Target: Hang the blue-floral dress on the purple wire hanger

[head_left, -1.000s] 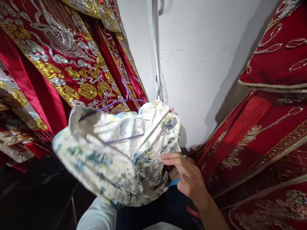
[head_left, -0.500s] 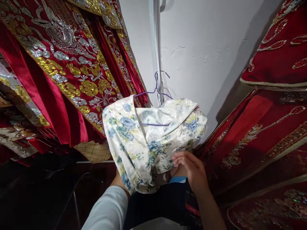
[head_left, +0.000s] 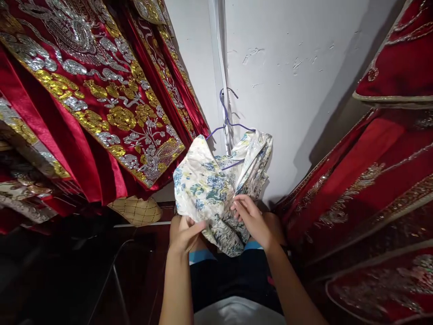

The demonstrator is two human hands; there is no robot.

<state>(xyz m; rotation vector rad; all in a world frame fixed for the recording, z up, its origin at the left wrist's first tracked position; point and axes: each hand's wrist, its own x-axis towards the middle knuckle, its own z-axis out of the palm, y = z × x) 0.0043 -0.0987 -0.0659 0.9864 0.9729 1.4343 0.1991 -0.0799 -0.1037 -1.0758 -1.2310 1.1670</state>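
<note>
Head view, looking down on a white floral garment (head_left: 206, 192) draped on a purple hanger (head_left: 229, 123), with blue, green and yellow blooms scattered over the cloth. Hung with a shoulder at each end of the hanger, neckline gaping between, lower bar of the hanger showing through the gap. Hook uppermost, just in front of a white strip (head_left: 216, 49) running down a pale, chipped wall (head_left: 270, 90); cannot tell the exact hanging point. Below the left end of the hanger, left hand (head_left: 185, 234) at the lower side of the garment, thumb lying across the front, other fingers partly hidden by the cloth; cannot tell whether closed on it or merely supporting. Below the lower bar of the hanger, right hand (head_left: 249, 216) with thumb and forefinger together, pinched on the overlapping front edge of the garment. Bottom of the garment crumpled in folds between the knees, close above dark shorts (head_left: 219, 280) with blue-and-white hems. To the left, red costume panels (head_left: 122, 117) thick with gold and silver sequin flowers, and beneath them a tan patterned cloth (head_left: 137, 211). To the right, more red embroidered garments (head_left: 379, 149), apart from the hanger.
</note>
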